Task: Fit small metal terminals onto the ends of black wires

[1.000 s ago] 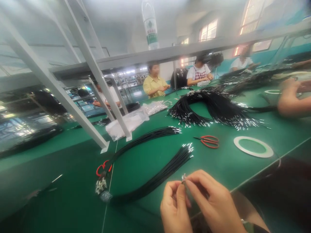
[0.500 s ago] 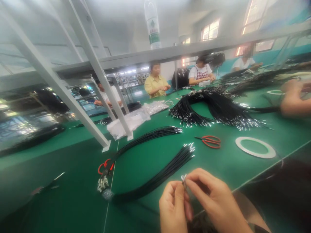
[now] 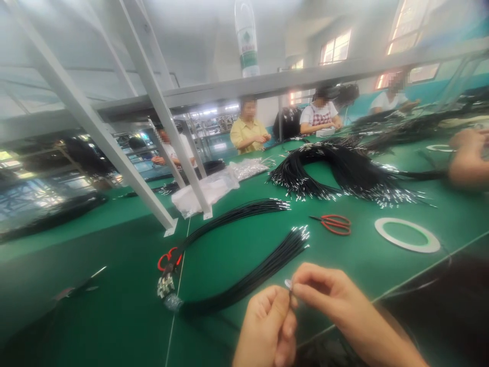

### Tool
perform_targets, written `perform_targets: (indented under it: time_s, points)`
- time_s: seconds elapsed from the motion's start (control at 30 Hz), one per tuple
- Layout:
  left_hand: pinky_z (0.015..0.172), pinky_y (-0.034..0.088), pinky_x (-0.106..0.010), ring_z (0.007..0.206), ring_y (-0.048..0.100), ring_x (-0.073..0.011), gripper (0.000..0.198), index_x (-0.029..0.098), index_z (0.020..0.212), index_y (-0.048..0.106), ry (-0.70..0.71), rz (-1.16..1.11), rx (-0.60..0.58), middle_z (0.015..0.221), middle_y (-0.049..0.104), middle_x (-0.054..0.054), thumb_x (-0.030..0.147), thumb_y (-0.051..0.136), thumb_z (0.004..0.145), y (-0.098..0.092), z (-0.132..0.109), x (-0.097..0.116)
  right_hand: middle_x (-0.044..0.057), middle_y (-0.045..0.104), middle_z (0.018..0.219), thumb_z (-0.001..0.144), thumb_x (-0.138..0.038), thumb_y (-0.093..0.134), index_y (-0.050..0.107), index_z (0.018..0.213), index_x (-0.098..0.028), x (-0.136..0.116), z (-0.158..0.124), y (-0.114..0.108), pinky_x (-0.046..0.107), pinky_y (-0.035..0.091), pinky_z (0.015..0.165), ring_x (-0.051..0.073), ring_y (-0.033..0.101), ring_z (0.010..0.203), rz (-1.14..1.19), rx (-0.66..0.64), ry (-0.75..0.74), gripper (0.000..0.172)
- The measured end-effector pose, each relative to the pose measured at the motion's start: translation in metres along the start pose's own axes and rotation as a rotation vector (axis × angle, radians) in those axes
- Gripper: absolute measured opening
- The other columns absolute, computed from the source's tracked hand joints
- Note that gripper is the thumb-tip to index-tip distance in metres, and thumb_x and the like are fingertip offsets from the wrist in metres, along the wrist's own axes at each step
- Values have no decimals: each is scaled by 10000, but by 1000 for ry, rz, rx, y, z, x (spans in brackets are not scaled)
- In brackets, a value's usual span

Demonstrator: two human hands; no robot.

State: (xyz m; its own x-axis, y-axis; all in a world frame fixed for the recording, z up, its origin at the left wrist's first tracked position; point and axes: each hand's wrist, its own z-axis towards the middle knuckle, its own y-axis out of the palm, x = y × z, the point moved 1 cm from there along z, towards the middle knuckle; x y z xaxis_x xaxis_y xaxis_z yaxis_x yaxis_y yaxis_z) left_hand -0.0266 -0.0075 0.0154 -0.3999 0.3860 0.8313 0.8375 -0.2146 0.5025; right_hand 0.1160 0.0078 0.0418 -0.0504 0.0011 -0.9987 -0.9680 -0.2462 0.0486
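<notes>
Near the bottom centre, my left hand (image 3: pixel 269 323) is closed, thumb and forefinger pinching a thin dark cable (image 3: pixel 291 294) that is mostly hidden. My right hand (image 3: pixel 330 293) meets it from the right. Its thumb and forefinger pinch a small white piece (image 3: pixel 288 283) that looks like tape, at the tip of the cable. Just beyond my hands lies a curved bundle of black cables (image 3: pixel 244 275) with silvery ends. A flat white ring, like a tape roll (image 3: pixel 408 235), rests to the right. Red-handled scissors (image 3: pixel 335 224) lie between the ring and the bundle.
A large heap of black cables (image 3: pixel 344 163) covers the back of the green table (image 3: pixel 214 244). Second red-handled scissors (image 3: pixel 168 259) sit at the left. Plastic bags (image 3: pixel 202 192) lie by a metal post (image 3: pixel 153 112). A co-worker's hand (image 3: pixel 469 158) is at right; several people sit beyond.
My left hand has turned slightly and shifted left, and the white piece now looks flatter against the cable tip. The whole view has moved a little, so the table things sit slightly further right.
</notes>
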Motion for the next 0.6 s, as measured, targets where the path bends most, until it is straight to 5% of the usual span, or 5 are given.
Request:
perform_targets:
  time_s: [0.23, 0.43, 0.6]
  points:
    - [274, 230, -124, 239, 252, 6, 449, 164, 747, 563, -72, 10, -86, 401, 441, 112, 584, 721, 734, 1, 2, -1, -44, 521, 579, 771, -389, 694, 623, 638, -167, 13, 2, 3, 256, 343, 606, 126, 430, 597, 179, -45, 83, 269]
    - [317, 273, -132, 288, 352, -3, 454, 179, 847, 541, 109, 52, 32, 524, 545, 85, 568, 738, 723, 7, 9, -13, -48, 480, 613, 757, -461, 710, 646, 706, -174, 23, -4, -12, 243, 327, 556, 121, 390, 577, 189, 144, 144, 299]
    - [345, 200, -166, 321, 264, -16, 572, 168, 1026, 632, 159, 171, 56, 519, 542, 58, 679, 600, 770, 14, 9, -9, -34, 522, 614, 733, -517, 710, 687, 738, -202, 26, -16, -30, 240, 376, 540, 143, 441, 581, 102, 254, 146, 315]
